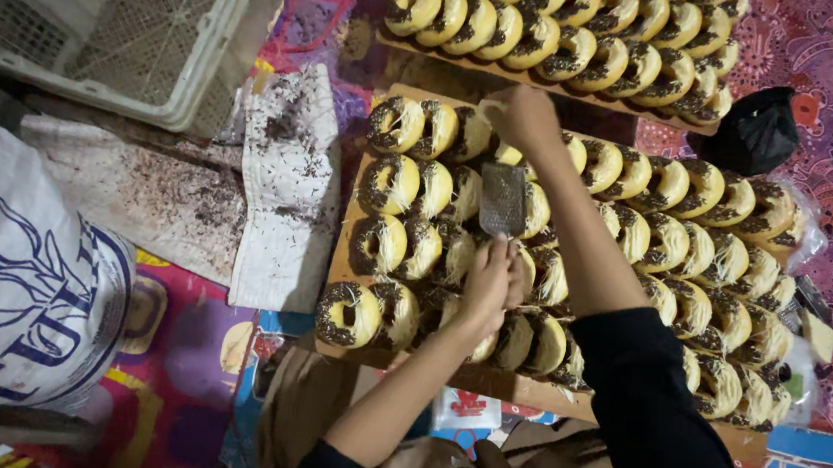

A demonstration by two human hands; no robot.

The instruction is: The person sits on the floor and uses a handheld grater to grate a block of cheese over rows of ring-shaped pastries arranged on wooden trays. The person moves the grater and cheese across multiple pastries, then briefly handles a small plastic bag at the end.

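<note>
A wooden board (339, 257) carries rows of yellow-glazed doughnuts (388, 183) edged with dark sprinkles. A small metal grater (503, 199) is held over the middle of the board. My left hand (488, 285) grips its near end. My right hand (524, 119), reaching from a black sleeve, is closed at the grater's far end on a small pale piece that is mostly hidden by the fingers. Doughnuts under my arms are partly covered.
A second board of doughnuts (563, 46) lies beyond. A white sheet (285, 182) strewn with dark sprinkles lies left of the board. A white plastic crate (104, 16) sits top left, a printed white sack (12, 269) at left, a black bag (755, 128) at right.
</note>
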